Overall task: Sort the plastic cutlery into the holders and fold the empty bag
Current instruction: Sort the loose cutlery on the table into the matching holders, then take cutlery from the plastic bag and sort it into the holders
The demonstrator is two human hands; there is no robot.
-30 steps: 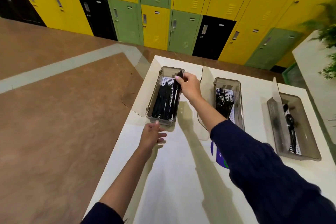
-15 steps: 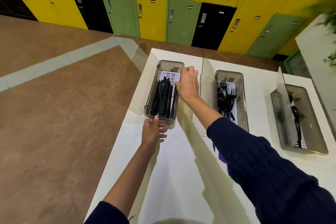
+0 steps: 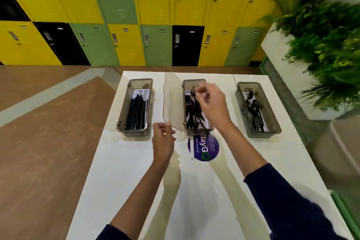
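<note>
Three smoky plastic holders stand in a row across the white table (image 3: 194, 191). The left holder (image 3: 122, 107) has black knives, the middle holder (image 3: 184, 107) black forks, the right holder (image 3: 272, 111) black spoons. My right hand (image 3: 213, 105) hovers over the middle holder, thumb and fingers pinched on a fork (image 3: 191, 91) at its far end. My left hand (image 3: 163, 138) is between the left and middle holders, fingers curled at the near corner of the middle holder's open clear lid (image 3: 171, 103). No bag is in view.
A round purple sticker (image 3: 203, 149) lies on the table in front of the middle holder. Yellow, green and black lockers (image 3: 155, 15) line the wall behind. A white planter with green plants (image 3: 321, 45) stands at the right. Brown floor lies left of the table.
My right hand left the knife holder and moved right to the fork holder. My left hand shifted from the knife holder's near end to the fork holder's lid. The view swung right.
</note>
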